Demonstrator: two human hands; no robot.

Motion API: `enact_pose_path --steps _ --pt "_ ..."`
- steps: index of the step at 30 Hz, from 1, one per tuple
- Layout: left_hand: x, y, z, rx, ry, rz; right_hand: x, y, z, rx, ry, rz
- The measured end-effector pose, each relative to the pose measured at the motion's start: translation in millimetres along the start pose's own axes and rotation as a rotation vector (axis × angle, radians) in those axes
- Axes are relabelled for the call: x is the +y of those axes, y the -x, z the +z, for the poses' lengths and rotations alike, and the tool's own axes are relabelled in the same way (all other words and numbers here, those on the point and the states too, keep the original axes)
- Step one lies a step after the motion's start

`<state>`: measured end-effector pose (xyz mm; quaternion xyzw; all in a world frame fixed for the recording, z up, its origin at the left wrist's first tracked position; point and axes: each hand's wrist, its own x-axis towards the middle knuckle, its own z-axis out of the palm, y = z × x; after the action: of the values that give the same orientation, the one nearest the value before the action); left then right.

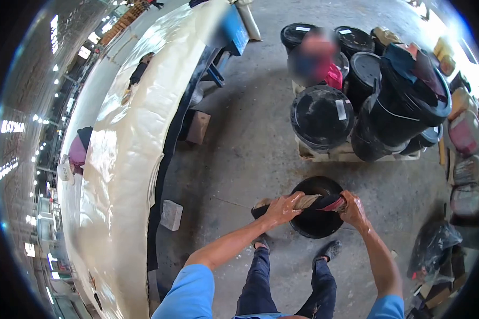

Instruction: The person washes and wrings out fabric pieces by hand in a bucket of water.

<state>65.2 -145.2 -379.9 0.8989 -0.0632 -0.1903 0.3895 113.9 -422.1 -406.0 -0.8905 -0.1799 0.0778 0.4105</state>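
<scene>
Over a black bucket (318, 226) on the floor, a twisted wet cloth (308, 201), partly tan, dark and reddish, stretches between my two hands. My left hand (283, 209) is wrapped round its left end, and a dark piece sticks out past the fist. The reddish right end is gripped by my right hand (352, 208). Both hands look wet. The bucket stands just ahead of my feet, and its inside is partly hidden by the cloth and hands.
A long table covered with cream sheeting (127, 159) runs along the left. Black lidded drums (322, 118) stand on a pallet (324, 155) ahead. A white block (171, 215) lies near the table. Sacks (465, 133) and a dark plastic bag (436, 244) are at right. A person (77, 151) is beyond the table.
</scene>
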Motion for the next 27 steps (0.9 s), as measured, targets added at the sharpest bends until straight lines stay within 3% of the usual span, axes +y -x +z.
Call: enact_pose_path --steps 1,5,7,8,10,12,14,16,19,21,22,23,25,27 --pt "-7 -6 0 0.046 -0.125 0.013 -2 0 8 -0.038 0.001 0.132" --pt "-11 -27 -1 0.182 -0.355 0.038 -5 8 32 -0.071 -0.143 0.225" --pt "-10 -39 -3 0.191 -0.394 0.023 -34 9 30 -0.106 -0.483 0.524" --pt "-10 -46 0 0.202 -0.435 0.018 -35 10 36 -0.111 -0.485 0.523" --pt "-11 -57 5 0.211 -0.475 0.007 -30 16 55 -0.203 -0.850 0.775" --pt "-12 -67 11 0.207 -0.546 0.035 -22 23 64 -0.286 -0.780 0.797" --pt "-16 -72 18 0.228 -0.551 0.061 -33 27 69 -0.223 -1.188 1.061" --pt "-16 -75 25 0.247 -0.554 0.095 -33 32 77 -0.327 -1.259 1.127" --pt "-20 -78 35 0.183 -0.550 0.102 -53 37 86 -0.395 -1.719 1.223" --pt "-30 -79 49 0.163 -0.529 0.137 -62 41 89 -0.292 -2.001 1.110" --pt "-14 -75 42 0.084 -0.392 0.023 -56 39 101 -0.232 -2.101 1.199" --pt "-28 -75 56 0.093 -0.463 0.101 -84 25 82 -0.032 -1.976 1.289" --pt "-23 -71 60 0.040 -0.413 0.007 -94 15 94 0.370 -1.922 1.446" --pt "-37 -67 72 0.056 -0.566 0.132 -101 6 79 0.401 -2.143 1.222"
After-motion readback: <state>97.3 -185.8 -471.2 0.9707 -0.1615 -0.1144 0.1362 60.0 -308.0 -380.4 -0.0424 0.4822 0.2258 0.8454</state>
